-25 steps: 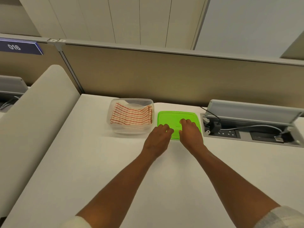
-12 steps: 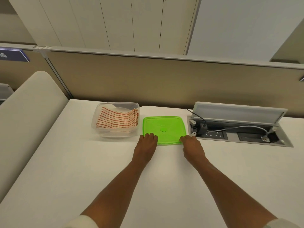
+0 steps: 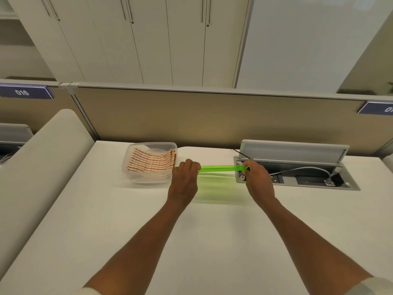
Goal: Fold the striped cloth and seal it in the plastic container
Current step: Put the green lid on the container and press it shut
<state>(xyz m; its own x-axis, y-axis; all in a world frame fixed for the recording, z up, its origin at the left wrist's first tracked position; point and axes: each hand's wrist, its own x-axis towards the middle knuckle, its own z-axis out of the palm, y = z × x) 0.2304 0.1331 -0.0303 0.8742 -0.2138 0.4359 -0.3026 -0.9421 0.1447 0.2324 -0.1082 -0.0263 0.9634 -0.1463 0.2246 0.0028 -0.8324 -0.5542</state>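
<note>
On the white desk (image 3: 148,220), the cloth (image 3: 152,162) lay folded in the clear container (image 3: 136,177). The left hand (image 3: 184,182) and right hand (image 3: 258,179) pinched opposite edges of the green lid (image 3: 219,168), lifted beside it; it looked light and slightly bendy.

There is a single view, worn on the person's head, looking forward and down across the white desk (image 3: 106,220) toward its far edge and the beige partition (image 3: 191,116). Both forearms reach in from the near edge, close beneath the lens, with cabinet doors (image 3: 148,39) high behind.
</note>
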